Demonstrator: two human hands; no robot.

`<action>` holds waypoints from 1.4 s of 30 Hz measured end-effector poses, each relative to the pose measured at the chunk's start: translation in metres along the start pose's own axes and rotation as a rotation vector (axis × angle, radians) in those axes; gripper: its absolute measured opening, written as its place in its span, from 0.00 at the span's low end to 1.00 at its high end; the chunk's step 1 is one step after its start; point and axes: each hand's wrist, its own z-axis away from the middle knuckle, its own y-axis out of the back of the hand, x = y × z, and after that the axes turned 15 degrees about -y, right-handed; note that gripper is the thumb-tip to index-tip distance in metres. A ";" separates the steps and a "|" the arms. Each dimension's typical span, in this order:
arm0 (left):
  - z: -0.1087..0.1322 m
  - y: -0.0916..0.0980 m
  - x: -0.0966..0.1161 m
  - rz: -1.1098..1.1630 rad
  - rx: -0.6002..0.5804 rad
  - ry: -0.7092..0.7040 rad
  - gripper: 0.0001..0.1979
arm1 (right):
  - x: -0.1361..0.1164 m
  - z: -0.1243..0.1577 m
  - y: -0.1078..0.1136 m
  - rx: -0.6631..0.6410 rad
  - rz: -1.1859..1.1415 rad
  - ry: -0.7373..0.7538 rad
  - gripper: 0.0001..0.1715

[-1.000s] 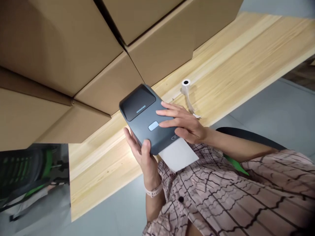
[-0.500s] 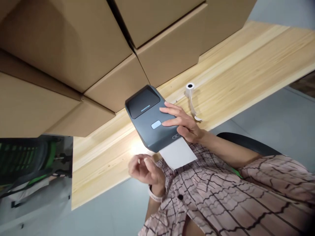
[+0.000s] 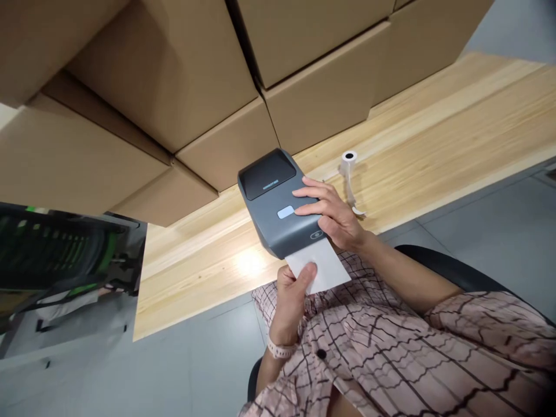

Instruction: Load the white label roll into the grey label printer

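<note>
As left hand (image 3: pixel 291 296) pinches paper (image 3: pixel 324 262) — boxy, round-cornered printer (image 3: pixel 270 223)

The left hand (image 3: pixel 293 298) pinched a flat white paper sheet (image 3: pixel 325 263) projecting from a boxy dark grey plastic printer (image 3: pixel 270 226). The right hand (image 3: pixel 336 215) lay across the printer's top, just beside a pale blue rounded button (image 3: pixel 285 212). A small white paper roll (image 3: pixel 346 168) stood on the light wooden table (image 3: pixel 434 139), near stacked brown cardboard boxes (image 3: pixel 208 69).

Head view: from the wearer's head
Facing: forward and down
Printer (image 3: pixel 278 200): near, mid-frame
Table (image 3: pixel 412 156): runs slanting across the view
</note>
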 end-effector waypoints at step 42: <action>-0.148 0.046 0.073 -0.302 0.309 -0.950 0.23 | -0.025 -0.125 0.019 -0.019 0.257 -0.070 0.50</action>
